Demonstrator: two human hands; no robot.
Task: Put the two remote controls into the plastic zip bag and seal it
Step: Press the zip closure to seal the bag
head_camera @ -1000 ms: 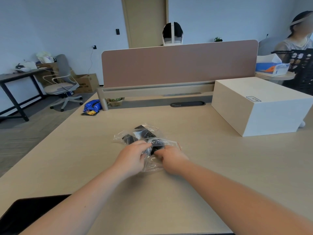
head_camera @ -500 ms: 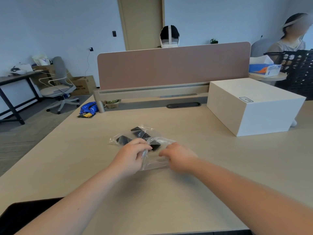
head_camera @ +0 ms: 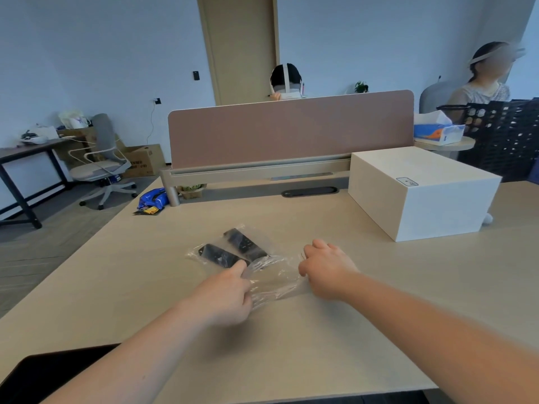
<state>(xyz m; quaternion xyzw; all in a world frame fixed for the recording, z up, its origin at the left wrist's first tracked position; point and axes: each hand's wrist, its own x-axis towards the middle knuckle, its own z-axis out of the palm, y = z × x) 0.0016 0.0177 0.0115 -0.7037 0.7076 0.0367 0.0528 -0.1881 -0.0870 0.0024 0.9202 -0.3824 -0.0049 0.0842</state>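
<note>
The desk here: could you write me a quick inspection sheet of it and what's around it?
Surface: pale wooden desk, pink divider along its far edge.
Job's things: two black remotes lie side by side inside the clear bag; whether the zip is sealed cannot be told.
Clutter: white box at right, blue packet at far left, dark flat object at the near left corner.
Hands: left hand pinches the bag's near left edge; right hand grips its right edge.
Cables: one hangs from a wall socket; none on the desk.
Surroundings: office chair, cardboard box, door, tissue box, two other people seated beyond.
</note>
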